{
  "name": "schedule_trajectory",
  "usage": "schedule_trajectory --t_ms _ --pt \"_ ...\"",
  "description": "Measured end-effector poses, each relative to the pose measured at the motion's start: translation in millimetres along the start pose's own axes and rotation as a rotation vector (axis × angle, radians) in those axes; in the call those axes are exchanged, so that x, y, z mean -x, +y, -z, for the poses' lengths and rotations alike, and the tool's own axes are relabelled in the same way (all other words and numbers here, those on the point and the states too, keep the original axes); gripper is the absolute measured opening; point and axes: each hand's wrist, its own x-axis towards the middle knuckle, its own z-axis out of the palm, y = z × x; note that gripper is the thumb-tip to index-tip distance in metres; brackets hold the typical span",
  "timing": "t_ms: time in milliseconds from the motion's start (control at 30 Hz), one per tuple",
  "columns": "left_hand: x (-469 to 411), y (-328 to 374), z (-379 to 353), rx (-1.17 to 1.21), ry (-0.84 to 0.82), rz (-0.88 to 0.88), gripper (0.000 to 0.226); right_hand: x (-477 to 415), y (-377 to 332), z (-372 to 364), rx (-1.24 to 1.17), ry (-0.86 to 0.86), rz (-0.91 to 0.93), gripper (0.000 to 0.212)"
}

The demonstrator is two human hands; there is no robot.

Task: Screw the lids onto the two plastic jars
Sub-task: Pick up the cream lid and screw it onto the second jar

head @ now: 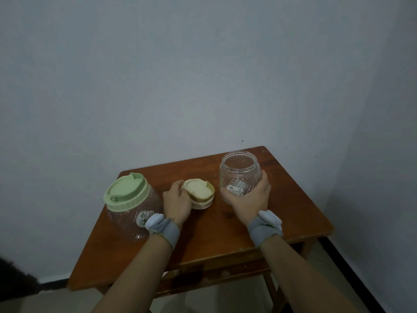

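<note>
A clear ribbed plastic jar (239, 170) stands open-mouthed at the right of the wooden table (293, 213). My right hand (250, 195) wraps around its lower front. In the middle lies a cream-yellow lid (200, 193), and my left hand (177, 199) grips its left edge. At the left stands a second clear jar (126, 215) with a green lid (125, 192) sitting on its mouth. Both wrists wear grey bands.
The small table stands against a pale wall, with its right and front edges close to the jars. Tiled floor shows below the front edge. A dark object (13, 276) sits at the lower left.
</note>
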Motion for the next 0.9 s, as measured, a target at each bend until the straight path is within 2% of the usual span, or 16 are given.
schedule_trajectory --t_ms 100,233,333,467,600,767,900 --pt "10 1 2 -0.222 -0.036 -0.038 0.051 0 0 -1 0.004 0.007 0.001 0.132" --pt "18 1 -2 -0.499 -0.202 -0.194 0.088 -1 2 -2 0.007 0.012 0.005 0.133" --pt "15 -7 -3 -0.517 -0.248 -0.221 0.088 -3 2 -2 0.011 0.005 0.01 0.133" --pt "14 -7 4 -0.257 -0.123 -0.234 0.072 -3 4 -1 0.012 -0.022 0.011 0.134" --pt "12 17 13 0.058 -0.049 -0.243 0.067 -4 3 -3 0.068 -0.06 0.039 0.146" --pt "8 48 19 0.34 -0.105 -0.237 0.06 -3 4 -1 0.135 -0.019 0.063 0.139" --pt "12 64 20 0.411 -0.163 -0.258 0.044 9 -4 0 0.297 0.116 0.201 0.129"
